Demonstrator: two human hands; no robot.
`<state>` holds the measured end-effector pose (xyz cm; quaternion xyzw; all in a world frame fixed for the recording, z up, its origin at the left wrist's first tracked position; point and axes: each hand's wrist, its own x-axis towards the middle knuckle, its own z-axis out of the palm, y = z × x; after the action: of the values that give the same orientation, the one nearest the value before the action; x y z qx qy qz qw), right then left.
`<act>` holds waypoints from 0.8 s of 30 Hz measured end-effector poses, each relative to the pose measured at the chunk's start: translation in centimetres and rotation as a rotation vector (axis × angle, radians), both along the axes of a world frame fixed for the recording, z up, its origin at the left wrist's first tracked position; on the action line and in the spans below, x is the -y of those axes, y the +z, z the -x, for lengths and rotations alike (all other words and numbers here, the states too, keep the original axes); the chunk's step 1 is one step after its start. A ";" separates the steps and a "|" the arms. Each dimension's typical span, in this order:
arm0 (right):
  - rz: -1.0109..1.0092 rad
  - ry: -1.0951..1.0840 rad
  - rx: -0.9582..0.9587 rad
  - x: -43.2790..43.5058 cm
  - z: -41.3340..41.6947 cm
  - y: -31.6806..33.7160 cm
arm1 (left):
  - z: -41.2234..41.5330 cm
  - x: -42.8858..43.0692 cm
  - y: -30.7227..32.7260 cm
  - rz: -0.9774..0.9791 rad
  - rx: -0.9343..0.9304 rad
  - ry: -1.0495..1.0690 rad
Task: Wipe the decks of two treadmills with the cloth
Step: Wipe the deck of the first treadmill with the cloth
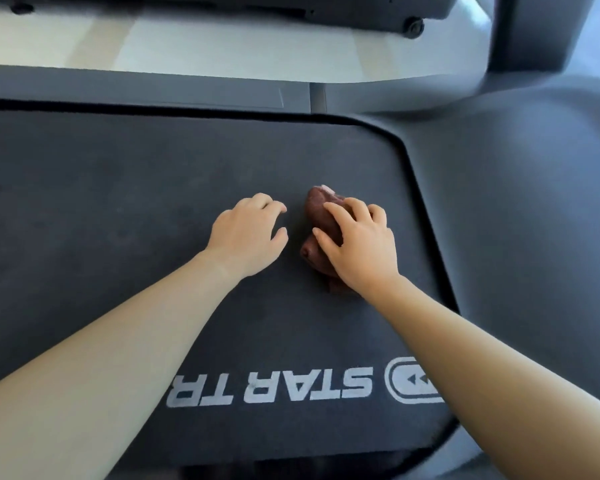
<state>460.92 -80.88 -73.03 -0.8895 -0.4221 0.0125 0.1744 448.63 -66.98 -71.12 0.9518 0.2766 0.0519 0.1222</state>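
The cloth was gripped under the right hand's curled fingers; just left of the cloth, the left hand was rested, loosely curled, empty.

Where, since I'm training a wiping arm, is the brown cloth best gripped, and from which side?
Grip the cloth at its raised middle, from above, as the right hand does: it is bunched into a long lump on the treadmill deck, so a grasp closes across its narrow width. The left hand rests beside it, apart.

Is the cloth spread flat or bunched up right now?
Bunched up: the brown cloth is a crumpled lump on the treadmill belt, folds bulging out beside the right hand that grips it.
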 end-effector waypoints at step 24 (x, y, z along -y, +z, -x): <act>-0.046 -0.150 0.108 -0.2 -2.5 -3.8 | -5.6 -2.2 -7.2 -0.020 0.002 -0.130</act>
<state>463.38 -80.70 -76.79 -0.9138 -0.3634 -0.0579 0.1721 454.21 -64.74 -78.29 0.9689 0.2135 0.0473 0.1160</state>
